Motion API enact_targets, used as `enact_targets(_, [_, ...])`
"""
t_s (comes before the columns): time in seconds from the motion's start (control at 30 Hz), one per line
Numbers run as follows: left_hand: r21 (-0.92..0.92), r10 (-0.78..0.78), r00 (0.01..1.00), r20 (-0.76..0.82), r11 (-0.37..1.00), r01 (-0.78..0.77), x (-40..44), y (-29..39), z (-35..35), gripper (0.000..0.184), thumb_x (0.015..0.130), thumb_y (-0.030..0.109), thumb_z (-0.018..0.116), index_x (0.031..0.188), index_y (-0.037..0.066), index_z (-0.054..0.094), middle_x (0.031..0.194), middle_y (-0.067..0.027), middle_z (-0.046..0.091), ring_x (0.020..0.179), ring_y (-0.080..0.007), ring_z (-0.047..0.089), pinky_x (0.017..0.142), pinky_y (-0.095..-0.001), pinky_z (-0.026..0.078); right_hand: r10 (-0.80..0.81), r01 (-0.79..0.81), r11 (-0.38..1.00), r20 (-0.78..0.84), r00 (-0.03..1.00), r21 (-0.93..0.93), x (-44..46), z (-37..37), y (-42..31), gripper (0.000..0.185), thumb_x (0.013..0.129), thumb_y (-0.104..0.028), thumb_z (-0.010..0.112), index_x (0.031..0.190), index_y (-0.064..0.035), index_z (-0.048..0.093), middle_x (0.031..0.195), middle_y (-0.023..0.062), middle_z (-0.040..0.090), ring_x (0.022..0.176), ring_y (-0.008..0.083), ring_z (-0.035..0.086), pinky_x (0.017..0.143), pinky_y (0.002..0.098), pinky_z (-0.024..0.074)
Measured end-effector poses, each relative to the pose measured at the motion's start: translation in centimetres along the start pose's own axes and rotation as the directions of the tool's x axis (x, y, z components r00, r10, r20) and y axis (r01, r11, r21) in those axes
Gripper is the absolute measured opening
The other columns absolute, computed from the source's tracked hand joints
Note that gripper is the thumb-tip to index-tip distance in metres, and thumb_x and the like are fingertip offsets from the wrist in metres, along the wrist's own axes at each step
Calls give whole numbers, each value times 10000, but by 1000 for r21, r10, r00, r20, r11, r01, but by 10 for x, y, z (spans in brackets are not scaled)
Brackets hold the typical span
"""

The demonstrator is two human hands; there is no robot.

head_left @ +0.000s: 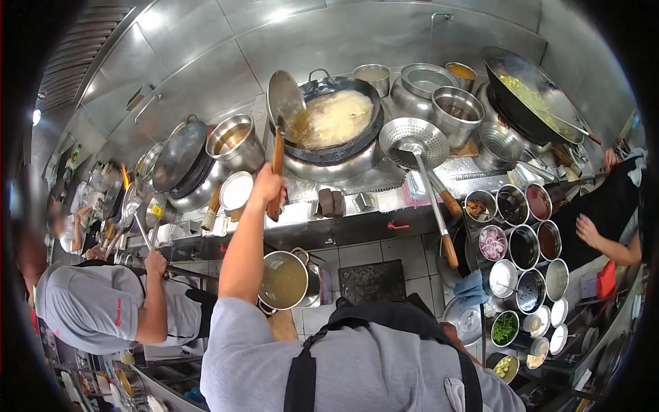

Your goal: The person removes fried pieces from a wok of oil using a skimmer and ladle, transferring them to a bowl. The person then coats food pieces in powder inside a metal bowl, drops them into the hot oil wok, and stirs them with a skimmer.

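My left hand (pixel 268 185) is closed around the wooden handle of a large round skimmer (pixel 285 96). The skimmer's head is tilted at the left side of a black wok (pixel 375 128), its lower edge touching the frothing contents. Pale yellow foam (pixel 340 115) bubbles across most of the wok, hiding what lies beneath. Of my right arm, only a bit of skin shows beside my body; the hand itself is hidden. To the right of the wok rests a perforated ladle (pixel 414 143), its long handle pointing toward me.
A deep pot of cloudy liquid (pixel 309 280) stands low in front of me. Several ingredient containers (pixel 524 247) line my right side. Another wok (pixel 491 65) holds green food at the right. A co-worker (pixel 103 302) works at left; another person's hand (pixel 587 230) shows at right.
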State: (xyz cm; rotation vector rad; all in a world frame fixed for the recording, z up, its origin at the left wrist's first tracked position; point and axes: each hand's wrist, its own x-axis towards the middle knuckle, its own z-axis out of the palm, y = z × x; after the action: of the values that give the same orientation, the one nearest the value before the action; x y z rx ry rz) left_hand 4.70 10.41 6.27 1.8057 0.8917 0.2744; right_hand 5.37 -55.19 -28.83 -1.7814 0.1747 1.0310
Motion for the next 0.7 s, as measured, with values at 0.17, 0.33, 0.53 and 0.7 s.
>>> enact_targets(0.17, [-385, 12, 953, 301, 916, 110, -14, 19, 16, 305, 858, -10, 534, 1143, -3, 426, 788, -154, 611, 535, -174, 550, 469, -315, 495, 25, -25, 999, -21, 999, -38, -8, 10, -16, 155, 839, -185, 567, 978, -138, 617, 802, 21, 588, 603, 143, 516, 506, 334, 416])
enact_targets(0.33, [-459, 56, 940, 337, 881, 113, 6, 42, 36, 322, 877, 6, 549, 1165, -18, 407, 826, -160, 621, 562, -158, 560, 476, -301, 494, 60, -60, 995, -5, 998, -84, -14, 7, -26, 183, 854, -194, 563, 1020, -123, 588, 774, 33, 588, 621, 170, 545, 492, 353, 428])
enact_targets(0.53, [-250, 138, 974, 181, 964, -90, -11, 46, 41, 366, 795, -24, 580, 1131, 22, 444, 739, -101, 563, 468, -160, 519, 398, -327, 448, 1, 5, 996, 62, 998, -86, 5, -4, -6, 123, 880, -163, 540, 993, -116, 556, 708, 42, 562, 519, 173, 518, 454, 355, 440])
enact_targets(0.7, [-217, 163, 984, 67, 965, -145, -12, 45, 41, 394, 799, -22, 569, 1173, 34, 459, 734, -84, 562, 478, -150, 518, 395, -318, 448, 38, -39, 998, 16, 999, 42, -8, 5, -39, 89, 843, -145, 575, 922, -107, 579, 668, 23, 539, 481, 141, 487, 385, 304, 378])
